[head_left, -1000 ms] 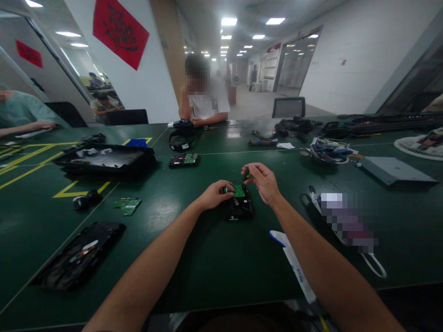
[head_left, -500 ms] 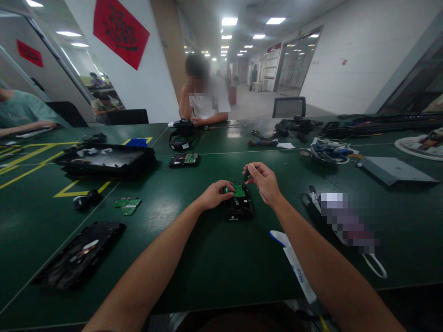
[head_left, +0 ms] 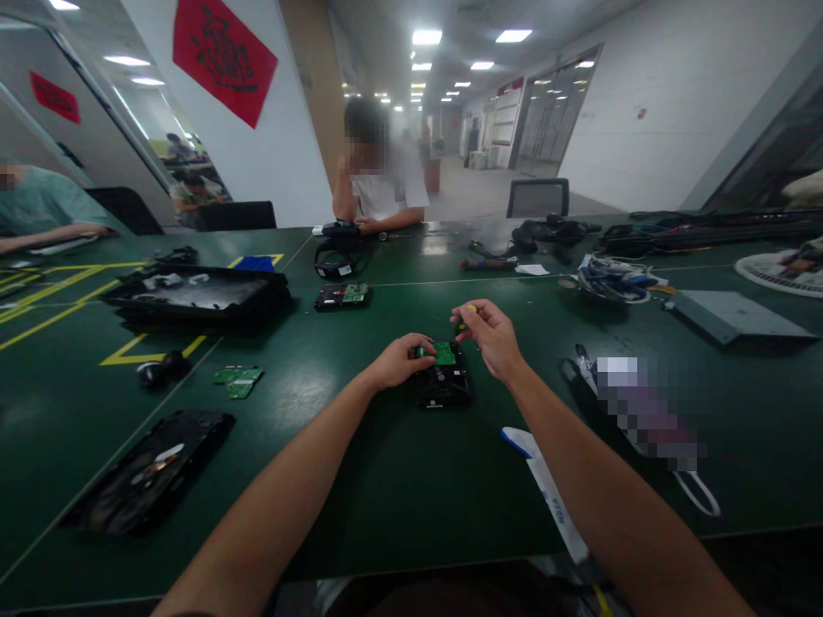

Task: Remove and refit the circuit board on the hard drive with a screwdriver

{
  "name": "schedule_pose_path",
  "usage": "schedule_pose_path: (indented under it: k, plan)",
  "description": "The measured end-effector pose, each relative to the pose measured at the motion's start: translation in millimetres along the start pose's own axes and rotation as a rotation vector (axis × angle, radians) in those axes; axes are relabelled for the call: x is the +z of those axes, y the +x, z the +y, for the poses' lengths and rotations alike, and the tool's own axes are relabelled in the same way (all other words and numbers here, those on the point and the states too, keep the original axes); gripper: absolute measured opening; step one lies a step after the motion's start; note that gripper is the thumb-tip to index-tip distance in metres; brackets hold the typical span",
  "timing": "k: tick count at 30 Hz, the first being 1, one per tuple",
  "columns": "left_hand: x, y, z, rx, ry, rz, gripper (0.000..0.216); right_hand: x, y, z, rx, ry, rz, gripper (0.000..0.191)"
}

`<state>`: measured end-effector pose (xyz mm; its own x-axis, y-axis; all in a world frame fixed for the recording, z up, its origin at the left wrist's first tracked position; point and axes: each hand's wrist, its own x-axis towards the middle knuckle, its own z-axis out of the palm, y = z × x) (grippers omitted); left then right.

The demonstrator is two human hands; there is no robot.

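Note:
A black hard drive (head_left: 442, 383) with a green circuit board (head_left: 443, 352) on top lies in the middle of the dark green table (head_left: 399, 480). My left hand (head_left: 399, 361) rests on the drive's left side, fingers curled against it. My right hand (head_left: 492, 337) hovers just above the drive's far right corner, fingers pinched round a small screwdriver (head_left: 468, 314) with a yellow and black handle, its tip pointing down at the board.
A second drive (head_left: 342, 296) lies further back. Loose green boards (head_left: 237, 381) and an opened black case (head_left: 151, 473) lie to my left, a black tray (head_left: 196, 296) behind them. A lanyard (head_left: 546, 493) and cables (head_left: 610, 278) are at right. One person sits opposite, another at far left.
My right hand has turned slightly over the drive's corner, and the screwdriver's yellow handle end now shows above its fingers. The left hand and the drive have stayed put.

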<state>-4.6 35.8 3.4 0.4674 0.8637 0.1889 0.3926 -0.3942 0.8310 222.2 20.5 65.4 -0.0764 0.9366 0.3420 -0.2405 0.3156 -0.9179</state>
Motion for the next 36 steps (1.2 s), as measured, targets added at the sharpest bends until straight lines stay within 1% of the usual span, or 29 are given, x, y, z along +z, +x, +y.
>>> schedule_pose_path:
  k: [5,8,10,14,19,25,30,36]
  plan:
    - [0.0,-0.5,1.6,-0.007,0.000,-0.003,0.022,2.0,-2.5,-0.9,0.032,0.097,-0.045,0.032]
    - [0.0,-0.2,0.3,-0.005,-0.004,-0.006,0.023,-0.1,-1.2,-1.4,0.038,0.102,-0.068,0.035]
    - [-0.2,0.0,-0.9,0.002,-0.006,-0.010,0.022,-1.3,-0.1,-1.6,0.037,0.057,-0.056,0.036]
    - [-1.0,0.0,-0.4,0.003,0.001,-0.014,0.022,0.2,-0.3,-2.0,0.009,0.003,-0.017,0.030]
    - [-1.4,-0.9,4.9,-0.018,0.003,-0.017,0.022,2.8,-2.3,-2.3,0.029,0.047,-0.011,0.035]
    - [0.0,-0.4,2.9,-0.008,-0.019,-0.005,0.022,-3.6,0.3,-2.1,0.040,0.079,-0.067,0.038]
    - [0.2,0.4,0.6,-0.024,0.013,-0.001,0.022,-1.8,0.1,-2.0,0.017,0.038,-0.027,0.029]
    - [-0.9,0.0,2.2,-0.005,-0.002,-0.011,0.023,3.8,-2.7,-4.0,0.038,0.077,-0.023,0.035]
